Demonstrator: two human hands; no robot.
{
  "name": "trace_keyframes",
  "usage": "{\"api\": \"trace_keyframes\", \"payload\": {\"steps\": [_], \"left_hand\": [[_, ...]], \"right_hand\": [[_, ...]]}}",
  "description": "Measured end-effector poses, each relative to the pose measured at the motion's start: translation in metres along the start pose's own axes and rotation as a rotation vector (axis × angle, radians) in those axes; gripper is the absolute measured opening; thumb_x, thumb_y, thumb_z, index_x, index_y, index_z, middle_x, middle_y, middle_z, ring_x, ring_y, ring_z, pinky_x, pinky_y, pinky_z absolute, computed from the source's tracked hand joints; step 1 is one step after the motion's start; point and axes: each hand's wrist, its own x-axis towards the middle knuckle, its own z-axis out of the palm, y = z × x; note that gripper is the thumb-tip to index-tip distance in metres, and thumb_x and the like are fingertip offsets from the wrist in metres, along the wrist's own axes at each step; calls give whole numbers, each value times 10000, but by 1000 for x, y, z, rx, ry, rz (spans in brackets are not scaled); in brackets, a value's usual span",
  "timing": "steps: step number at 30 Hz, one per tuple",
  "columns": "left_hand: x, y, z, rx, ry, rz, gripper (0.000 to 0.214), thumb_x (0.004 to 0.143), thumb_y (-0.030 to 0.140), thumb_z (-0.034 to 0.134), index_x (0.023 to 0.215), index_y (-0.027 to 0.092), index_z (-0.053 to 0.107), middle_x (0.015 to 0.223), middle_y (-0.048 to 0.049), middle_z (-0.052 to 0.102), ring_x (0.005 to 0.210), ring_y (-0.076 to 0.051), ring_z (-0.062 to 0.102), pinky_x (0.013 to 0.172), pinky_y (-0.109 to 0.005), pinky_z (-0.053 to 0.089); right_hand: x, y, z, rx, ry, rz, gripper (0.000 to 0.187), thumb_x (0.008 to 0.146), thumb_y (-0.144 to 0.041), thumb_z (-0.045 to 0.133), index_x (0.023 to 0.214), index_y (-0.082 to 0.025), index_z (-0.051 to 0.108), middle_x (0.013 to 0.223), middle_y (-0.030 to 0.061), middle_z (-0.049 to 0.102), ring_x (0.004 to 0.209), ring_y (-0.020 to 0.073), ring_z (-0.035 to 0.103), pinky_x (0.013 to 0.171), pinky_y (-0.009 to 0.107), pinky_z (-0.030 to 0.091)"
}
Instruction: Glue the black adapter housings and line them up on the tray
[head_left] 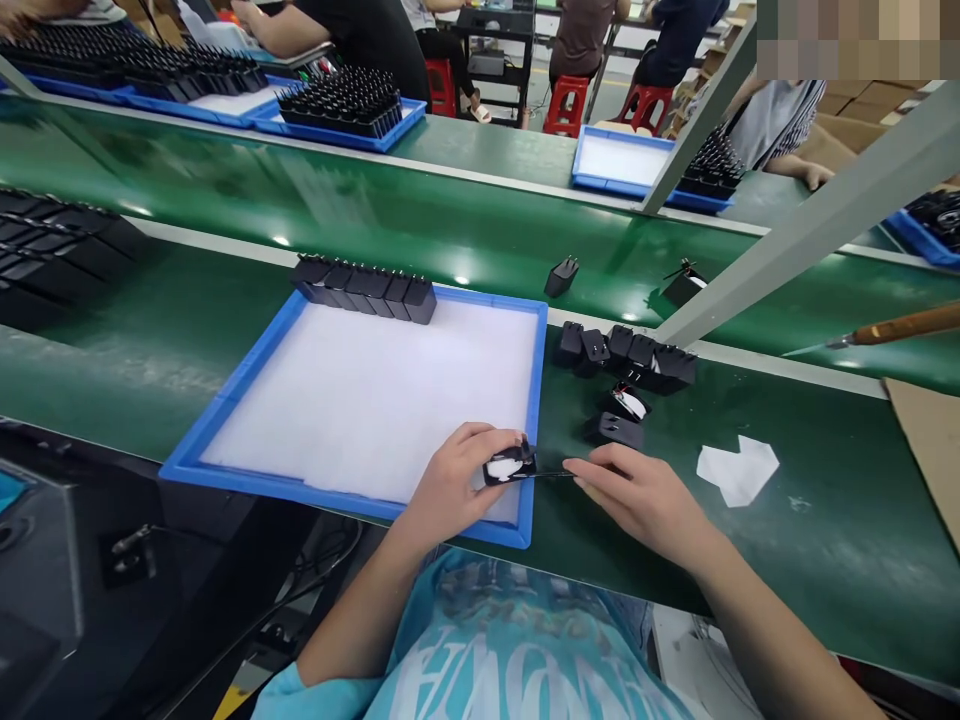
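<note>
My left hand (pixel 454 480) is closed around a small black charger plug (pixel 510 464) with a white label, held over the near right corner of the blue tray (pixel 232 380). My right hand (pixel 637 495) pinches a thin dark tool (pixel 551 474) whose tip points at the plug. A row of black plugs (pixel 365 287) stands along the tray's far edge on its white liner. Several more black plugs (pixel 626 355) lie loose on the green bench just right of the tray.
White paper scraps (pixel 739 468) lie on the bench to the right. A wooden-handled tool (pixel 900 325) and a cardboard sheet (pixel 930 440) sit at far right. A grey metal post (pixel 810 215) slants across. Other people work at more blue trays (pixel 619 160) beyond the green belt.
</note>
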Motion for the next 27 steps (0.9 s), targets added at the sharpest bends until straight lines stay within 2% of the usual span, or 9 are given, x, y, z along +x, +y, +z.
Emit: {"api": "trace_keyframes", "payload": {"steps": [7,11,27], "left_hand": [[-1,-3,2,-3,-14,54,484,837,93,616,1280,266,524,1207,-45,656,1104,-219,544,922,-386,518],[0,-3,2,-14,-24,72,477,830,81,623,1261,263,534,1208,-35,659,1087,-210,541,920,-376,518],[0,-3,2,-9,-35,62,467,824,87,642,1246,261,540,1217,-24,659,1095,-196,537,936,-355,508]], "right_hand": [[3,-3,-8,-103,-53,-52,205,917,-169,533,1085,-166,650,835,60,625,664,118,554,554,233,427],[5,-2,-11,-142,-85,-65,198,923,-170,527,1076,-168,652,840,57,616,668,114,534,566,232,409],[7,0,-10,-123,-92,-69,193,922,-176,534,1072,-175,655,852,59,614,688,114,541,584,232,417]]}}
